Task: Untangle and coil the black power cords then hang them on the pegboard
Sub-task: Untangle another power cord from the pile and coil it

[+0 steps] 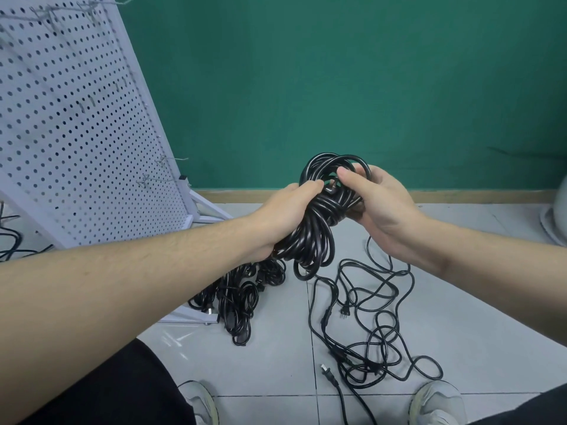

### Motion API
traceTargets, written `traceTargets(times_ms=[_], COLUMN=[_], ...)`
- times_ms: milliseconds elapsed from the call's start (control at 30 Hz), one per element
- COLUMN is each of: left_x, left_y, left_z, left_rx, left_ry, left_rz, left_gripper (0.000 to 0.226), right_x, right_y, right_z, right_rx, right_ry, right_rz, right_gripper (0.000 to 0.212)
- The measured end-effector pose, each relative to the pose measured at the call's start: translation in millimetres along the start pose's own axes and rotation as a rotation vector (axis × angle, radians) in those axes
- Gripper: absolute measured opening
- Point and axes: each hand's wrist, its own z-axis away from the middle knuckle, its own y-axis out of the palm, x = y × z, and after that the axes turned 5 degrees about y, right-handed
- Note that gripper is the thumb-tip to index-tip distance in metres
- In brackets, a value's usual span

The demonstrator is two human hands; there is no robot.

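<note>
Pinching at the plug end, the fingers [345,174] of the right hand [386,210] are closed on the coiled cord [319,222], while the left hand [285,219] is wrapped round its middle, held above the floor [276,357]. A thick, springy, fairly heavy bundle is judged; the waist is best gripped. Loose cords [374,326] are spread near right, finished coils [242,296] near left, and the pegboard [76,133] with hooks [150,179] far left.
</note>
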Motion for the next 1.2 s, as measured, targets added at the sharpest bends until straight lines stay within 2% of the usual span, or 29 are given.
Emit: traceTargets(times_ms=[133,233,300,400,500,633,767,867,933,1033,1133,1200], left_x=[3,0,-4,-5,-5,-2,0,4,6,7,7,7], left_y=[-2,-3,-3,2,6,6,7,9,10,10,10,10], left_z=[0,1,3,5,4,0,0,1,1,-1,-2,-4], left_rx=[-0.038,0.030,0.016,-0.074,-0.125,-0.064,0.028,0.018,0.007,-0.006,-0.021,-0.019], left_ry=[0.047,0.114,0.145,0.154,0.172,0.195,0.124,0.051,0.026,0.042,0.035,0.051], left_rz=[-0.085,-0.039,-0.059,-0.135,-0.130,0.056,0.270,0.383,0.399,0.385,0.366,0.350], left_gripper=[0.039,0.032,0.028,0.043,0.041,0.027,0.037,0.039,0.034,0.030,0.032,0.032], right_x=[1,6,10,14,15,18,18,11,9,11,13,11], right_y=[-1,-1,-1,-2,-2,-4,-7,-8,-9,-14,-18,-26], right_z=[0,0,0,2,4,5,4,3,1,1,2,-3], right_rx=[0.053,0.030,0.024,0.036,0.039,0.044,0.084,0.083,0.070,0.050,0.054,0.046], right_ry=[-0.010,-0.084,-0.123,-0.140,-0.147,-0.128,-0.062,-0.028,-0.121,-0.367,-0.583,-0.725], right_rz=[0.049,0.118,0.166,0.183,0.128,-0.032,-0.038,-0.068,0.118,0.483,0.620,0.747], right_gripper=[0.025,0.032,0.031,0.030,0.032,0.032,0.042,0.045,0.039,0.032,0.043,0.039])
